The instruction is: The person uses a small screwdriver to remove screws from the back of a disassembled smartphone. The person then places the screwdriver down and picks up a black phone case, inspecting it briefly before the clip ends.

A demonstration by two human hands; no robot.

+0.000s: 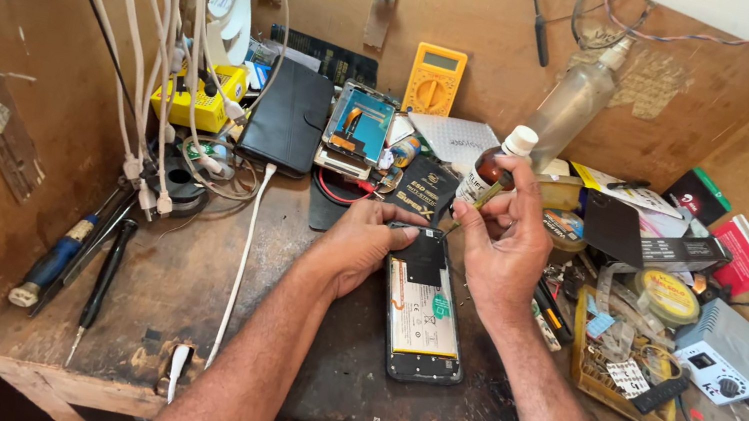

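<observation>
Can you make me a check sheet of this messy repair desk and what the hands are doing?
Surface: worn wooden bench, scratched and stained.
Job's things: opened phone lies flat, battery showing; small brown bottle with white cap.
Clutter: yellow meter, black wallet case, screwdrivers, parts tray, boxes.
Grips: left hand presses the phone's top end; right hand holds the bottle above it.
Cables: white charging cables hang at left; one trails across the bench.
Surroundings: wooden back panel, clear spray bottle leaning on it.

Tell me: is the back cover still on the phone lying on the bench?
No: the phone lies open, its battery and inner parts bare, with the left hand steadying its top end.
</observation>
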